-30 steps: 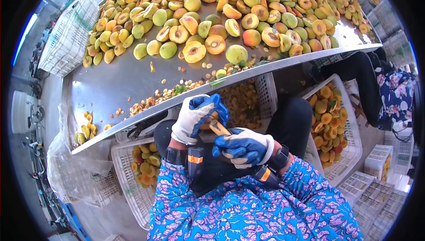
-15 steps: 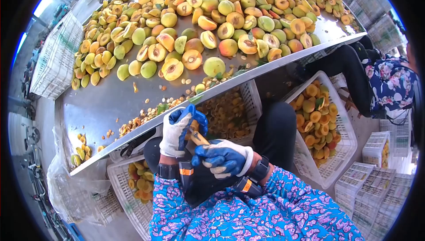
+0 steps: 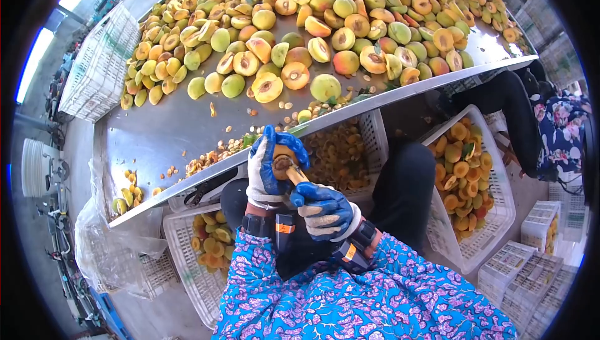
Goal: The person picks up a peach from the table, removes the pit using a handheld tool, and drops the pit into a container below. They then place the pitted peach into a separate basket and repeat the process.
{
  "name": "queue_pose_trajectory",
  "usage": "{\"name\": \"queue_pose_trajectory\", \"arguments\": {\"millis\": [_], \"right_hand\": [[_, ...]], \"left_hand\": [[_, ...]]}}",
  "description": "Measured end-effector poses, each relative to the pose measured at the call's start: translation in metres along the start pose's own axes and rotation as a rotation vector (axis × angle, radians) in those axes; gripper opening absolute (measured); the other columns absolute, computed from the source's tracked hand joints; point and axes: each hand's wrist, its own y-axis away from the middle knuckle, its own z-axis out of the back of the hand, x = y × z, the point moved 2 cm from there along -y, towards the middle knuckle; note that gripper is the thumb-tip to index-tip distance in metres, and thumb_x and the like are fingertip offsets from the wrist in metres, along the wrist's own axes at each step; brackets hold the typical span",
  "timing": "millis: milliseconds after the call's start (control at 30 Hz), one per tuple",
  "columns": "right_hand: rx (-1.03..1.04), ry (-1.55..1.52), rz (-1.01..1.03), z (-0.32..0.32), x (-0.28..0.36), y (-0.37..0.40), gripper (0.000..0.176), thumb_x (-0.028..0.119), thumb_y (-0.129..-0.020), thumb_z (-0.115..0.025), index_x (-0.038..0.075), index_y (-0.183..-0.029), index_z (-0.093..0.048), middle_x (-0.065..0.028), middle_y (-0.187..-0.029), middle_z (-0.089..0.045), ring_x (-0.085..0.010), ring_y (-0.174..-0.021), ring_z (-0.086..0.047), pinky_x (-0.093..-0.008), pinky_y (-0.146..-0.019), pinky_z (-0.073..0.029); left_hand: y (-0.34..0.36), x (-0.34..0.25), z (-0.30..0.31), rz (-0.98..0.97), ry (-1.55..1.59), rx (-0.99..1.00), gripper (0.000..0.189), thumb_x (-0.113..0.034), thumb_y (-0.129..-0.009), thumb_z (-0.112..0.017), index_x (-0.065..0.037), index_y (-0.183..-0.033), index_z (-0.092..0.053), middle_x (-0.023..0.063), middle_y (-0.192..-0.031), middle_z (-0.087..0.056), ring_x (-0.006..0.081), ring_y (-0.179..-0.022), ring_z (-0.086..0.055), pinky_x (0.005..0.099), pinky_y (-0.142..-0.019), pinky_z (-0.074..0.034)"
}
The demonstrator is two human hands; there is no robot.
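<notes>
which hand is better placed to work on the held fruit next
Right, most likely: the right hand grips the slim tool, its end at the fruit, while the left hand is taken up cradling that fruit.

so I can't make out the far tip of the tool [image 3: 298, 176] at the fruit [image 3: 283, 160]; the right hand [image 3: 328, 212] hides its other end from me; table [image 3: 150, 134] blocks part of the crate [image 3: 379, 132] below; coworker [image 3: 561, 124] is cut off by the dark rim, face included
</notes>
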Motion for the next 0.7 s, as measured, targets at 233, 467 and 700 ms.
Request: {"name": "queue_pose_trajectory", "arguments": {"millis": [233,467,700], "right_hand": [[0.042,-0.025,0.037,-0.013,-0.004,0.004,0.04,0.027,-0.101,-0.029,-0.007,-0.116,-0.046,0.0054,-0.056,-0.041,-0.0066,-0.038,-0.042,-0.0247,-0.033,-0.037],[-0.345,-0.045,0.163,-0.027,-0.012,0.007,0.037,0.031,-0.1,-0.035,-0.002,-0.108,-0.049,0.0065,-0.054,-0.039,-0.0059,-0.036,-0.041,-0.0239,-0.032,-0.036],[-0.485,0.418,-0.088,-0.031,0.0,0.027,0.034,0.03,-0.1,-0.038,-0.001,-0.107,-0.051,0.0055,-0.057,-0.039,-0.0047,-0.036,-0.034,-0.0222,-0.034,-0.03]], "left_hand": [[0.005,-0.004,-0.016,-0.025,-0.124,-0.001,0.038,-0.032,-0.095,-0.052,0.004,-0.085,-0.062,0.0128,-0.073,-0.063,0.0214,-0.059,-0.062,0.0304,-0.054,-0.051],[0.014,-0.002,-0.03,-0.161,-0.221,-0.155,0.037,-0.03,-0.094,-0.056,0.005,-0.085,-0.062,0.0115,-0.073,-0.064,0.0185,-0.059,-0.06,0.0285,-0.054,-0.05],[0.015,0.004,-0.029,-0.04,-0.516,-0.023,0.016,-0.011,-0.09,-0.061,0.004,-0.084,-0.063,0.0084,-0.074,-0.064,0.0131,-0.06,-0.059,0.0262,-0.055,-0.048]]}}
